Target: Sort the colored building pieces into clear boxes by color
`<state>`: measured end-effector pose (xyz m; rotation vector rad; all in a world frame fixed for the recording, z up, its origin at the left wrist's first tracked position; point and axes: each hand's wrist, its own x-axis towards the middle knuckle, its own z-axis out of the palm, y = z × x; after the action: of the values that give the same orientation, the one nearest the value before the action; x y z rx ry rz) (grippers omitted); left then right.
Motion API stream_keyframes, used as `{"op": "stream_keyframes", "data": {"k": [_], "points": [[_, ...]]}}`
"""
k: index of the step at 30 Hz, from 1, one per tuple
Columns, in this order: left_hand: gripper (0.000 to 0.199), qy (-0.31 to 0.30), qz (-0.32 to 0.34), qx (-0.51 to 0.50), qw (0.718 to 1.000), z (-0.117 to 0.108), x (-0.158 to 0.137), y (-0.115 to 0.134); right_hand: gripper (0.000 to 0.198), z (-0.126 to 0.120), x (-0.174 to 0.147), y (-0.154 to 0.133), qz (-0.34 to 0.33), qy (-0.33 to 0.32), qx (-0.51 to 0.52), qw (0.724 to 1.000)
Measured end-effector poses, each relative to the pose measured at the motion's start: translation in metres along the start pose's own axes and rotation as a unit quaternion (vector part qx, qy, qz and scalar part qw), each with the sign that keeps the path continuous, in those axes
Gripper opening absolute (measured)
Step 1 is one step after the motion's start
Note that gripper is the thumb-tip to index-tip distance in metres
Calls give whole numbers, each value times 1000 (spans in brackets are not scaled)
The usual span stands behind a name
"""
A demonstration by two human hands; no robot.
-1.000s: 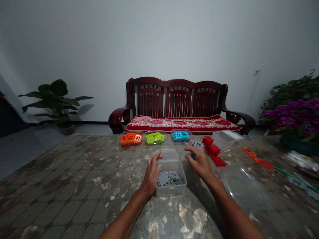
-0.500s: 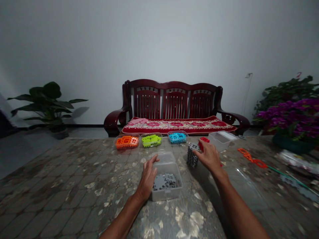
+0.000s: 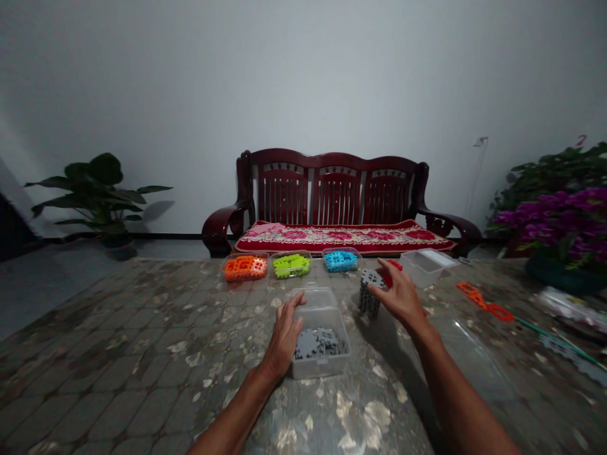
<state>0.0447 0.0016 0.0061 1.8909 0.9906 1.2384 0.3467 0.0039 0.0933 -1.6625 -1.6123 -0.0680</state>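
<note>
My left hand (image 3: 284,335) rests at the left rim of a clear plastic box (image 3: 327,366), its fingers stretched out over that side. Inside the box lie grey interlocking plastic pieces (image 3: 317,343). To the right of the box, an upright stack of grey pieces (image 3: 368,300) stands on the table. My right hand (image 3: 401,296) is at the stack's right side, thumb and index finger apart near its top; whether they touch it is hard to see. Red pieces (image 3: 392,270) show behind my right hand, partly hidden by it.
Tubs of orange (image 3: 245,268), lime-green (image 3: 291,265) and blue pieces (image 3: 341,260) line the table's far edge. A clear container (image 3: 420,272) is at back right. Joined orange pieces (image 3: 497,311), a clear lid (image 3: 474,354) and a flower pot (image 3: 564,275) are on the right.
The view has shifted slightly. My right thumb and index finger have spread a little apart at the grey stack. My left hand stays at the box.
</note>
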Motion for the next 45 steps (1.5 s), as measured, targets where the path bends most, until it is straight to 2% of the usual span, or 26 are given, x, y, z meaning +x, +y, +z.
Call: {"op": "stream_keyframes", "data": {"k": [5,10,12,15,19,23,26,28,32,37,40,45], "points": [[52,8,-4,2,1000,1,1,0,69,6,-26,-35,-75,-139,118,980],[52,6,-7,7,1000,0,0,4,76,18,-52,-61,-150,-234,134,951],[52,6,-6,8,1000,0,-1,6,75,17,-55,-65,-165,-269,130,940],[52,6,-5,6,1000,0,0,6,63,13,-53,-65,-156,-298,151,930],[51,9,-4,2,1000,0,0,5,46,11,-45,-56,-113,-267,202,935],[52,9,2,8,1000,0,1,4,32,13,-37,-38,-24,-173,225,959],[52,5,4,10,1000,-1,1,4,29,10,-33,-30,25,-123,235,964],[52,2,1,11,1000,-1,1,3,23,4,-34,-32,-6,-138,219,966],[52,6,-3,14,1000,0,1,3,19,-4,-45,-52,-118,-192,137,965],[52,9,-1,15,1000,-1,1,4,23,2,-58,-67,-201,-196,87,956],[52,9,-2,12,1000,-1,1,6,25,6,-54,-61,-175,-150,96,968],[51,5,0,6,1000,-1,1,5,30,8,-29,-28,-56,23,81,995]]}}
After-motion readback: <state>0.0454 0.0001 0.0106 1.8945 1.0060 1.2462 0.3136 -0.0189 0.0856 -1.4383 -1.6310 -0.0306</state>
